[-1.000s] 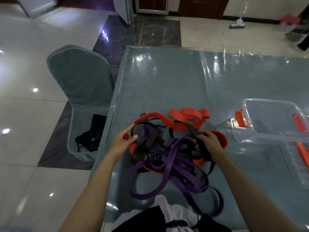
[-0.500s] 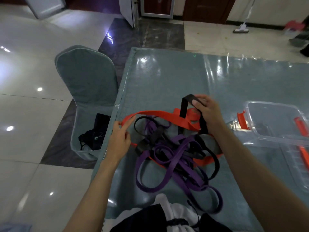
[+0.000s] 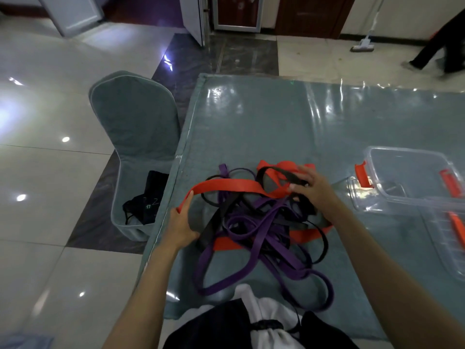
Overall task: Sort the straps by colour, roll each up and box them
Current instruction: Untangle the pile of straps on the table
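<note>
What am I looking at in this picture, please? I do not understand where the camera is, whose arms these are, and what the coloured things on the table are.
There is no machine here. The camera sits on a person's head and looks forward and down, so the two bare arms are that person's own. On the table, under a shiny clear cover, lies a tangled heap of straps: purple straps, black straps and a red strap. The left hand holds one bend of the red strap. The right hand pinches a black strap lifted from the heap. A clear plastic box with red latches waits at the right, its lid beside it. A covered chair stands left of the table.
</note>
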`<state>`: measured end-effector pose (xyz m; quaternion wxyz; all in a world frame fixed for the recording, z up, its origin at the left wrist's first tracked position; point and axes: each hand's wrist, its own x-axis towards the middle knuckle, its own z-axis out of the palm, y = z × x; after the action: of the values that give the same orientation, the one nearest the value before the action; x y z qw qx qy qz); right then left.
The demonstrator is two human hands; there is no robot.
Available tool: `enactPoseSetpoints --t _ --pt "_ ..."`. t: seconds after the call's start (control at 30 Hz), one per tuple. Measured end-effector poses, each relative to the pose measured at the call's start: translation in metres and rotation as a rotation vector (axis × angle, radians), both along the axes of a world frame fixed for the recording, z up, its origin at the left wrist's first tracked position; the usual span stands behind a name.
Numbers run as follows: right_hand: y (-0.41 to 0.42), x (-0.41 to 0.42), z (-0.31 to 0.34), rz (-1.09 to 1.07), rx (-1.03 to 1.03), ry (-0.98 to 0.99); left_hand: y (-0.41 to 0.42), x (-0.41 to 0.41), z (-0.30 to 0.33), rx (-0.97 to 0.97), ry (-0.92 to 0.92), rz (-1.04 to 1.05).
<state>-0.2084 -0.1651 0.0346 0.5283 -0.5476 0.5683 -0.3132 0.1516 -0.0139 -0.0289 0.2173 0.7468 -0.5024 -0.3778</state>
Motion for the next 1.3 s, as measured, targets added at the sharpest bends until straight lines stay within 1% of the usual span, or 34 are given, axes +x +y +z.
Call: enactPoseSetpoints --t 0.07,0.1,0.17,0.23,0.3,0.33,0.4,0.47,0.5,0.53,0.6,0.67,0.73,0.77,0.83,0.87,0.93,1.0,1.1,1.23,1.3 --pt "0.015 -0.01 -0.016 0.023 -0.04 0.196 0.008 0.005 -0.008 0.027 0.012 0.013" --pt "0.025 -0.014 -0.023 0.012 -0.094 0.3 0.011 0.007 -0.011 0.024 0.027 0.024" --pt "0.049 -0.019 -0.036 -0.035 -0.273 0.525 0.018 0.009 -0.016 -0.006 0.081 0.037" --pt "0.075 -0.016 -0.045 -0.074 -0.419 0.631 0.023 0.008 -0.02 -0.052 0.214 0.064" --pt "0.1 -0.007 -0.05 0.002 -0.465 0.677 0.029 0.005 -0.024 -0.102 0.279 0.096" --pt "0.11 -0.002 -0.052 0.078 -0.432 0.722 0.032 0.002 -0.027 -0.127 0.257 0.104" --pt "0.126 0.005 -0.06 0.231 -0.249 0.835 0.041 -0.007 -0.033 -0.174 0.209 0.117" --pt "0.14 0.01 -0.069 0.34 0.01 0.919 0.051 -0.017 -0.036 -0.172 0.26 0.185" --pt "0.147 0.012 -0.074 0.391 0.108 0.957 0.057 -0.022 -0.037 -0.168 0.288 0.21" --pt "0.154 0.013 -0.08 0.444 0.159 1.008 0.061 -0.026 -0.039 -0.17 0.302 0.221" --pt "0.163 0.015 -0.089 0.51 0.135 1.13 0.069 -0.034 -0.045 -0.188 0.312 0.22" --pt "0.167 0.016 -0.094 0.506 0.029 1.226 0.072 -0.041 -0.049 -0.202 0.376 0.244" --pt "0.164 0.015 -0.094 0.503 -0.074 1.264 0.072 -0.048 -0.044 -0.172 0.435 0.327" --pt "0.161 0.013 -0.093 0.514 -0.093 1.268 0.07 -0.051 -0.041 -0.142 0.51 0.39" --pt "0.148 0.005 -0.088 0.565 -0.059 1.187 0.067 -0.053 -0.034 -0.08 0.69 0.522" --pt "0.14 0.001 -0.083 0.59 -0.02 1.084 0.064 -0.053 -0.032 -0.068 0.748 0.578" --pt "0.122 -0.006 -0.07 0.597 0.037 0.834 0.058 -0.05 -0.028 -0.067 0.788 0.648" --pt "0.105 -0.006 -0.055 0.534 0.108 0.617 0.053 -0.046 -0.025 -0.069 0.783 0.69" --pt "0.085 0.003 -0.033 0.342 0.237 0.303 0.047 -0.039 -0.015 -0.067 0.72 0.714" --pt "0.067 0.021 -0.012 0.114 0.424 -0.027 0.037 -0.032 0.002 -0.062 0.66 0.738" --pt "0.059 0.031 -0.005 0.032 0.482 -0.129 0.034 -0.028 0.008 -0.059 0.655 0.746"
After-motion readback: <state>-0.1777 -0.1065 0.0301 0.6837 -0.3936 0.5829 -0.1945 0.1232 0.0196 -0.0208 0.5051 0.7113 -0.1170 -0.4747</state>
